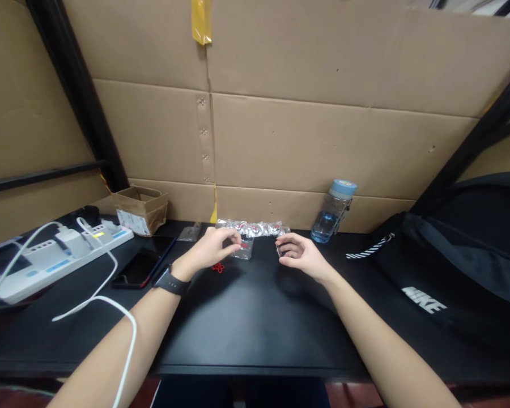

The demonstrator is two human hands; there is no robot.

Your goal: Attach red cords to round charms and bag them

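My left hand (221, 246) is over the table, thumb and index finger curved with a gap between them. Beside its fingertips lies a clear plastic packet (244, 252) with something red in it; whether they touch is unclear. A red knotted cord (218, 268) shows just below this hand. My right hand (300, 254) is bent inward, its fingertips around a small, shiny, clear-looking piece (279, 250) too small to name. Behind both hands, several shiny clear packets (259, 229) with red bits lie in a row along the cardboard wall.
A water bottle (332, 212) with a blue lid leans at the back right. Further right sits a black bag (459, 272). On the left are a power strip (59, 260), a phone (144, 263), a small cardboard box (142, 209) and a white cable (127, 317) crossing my left forearm.
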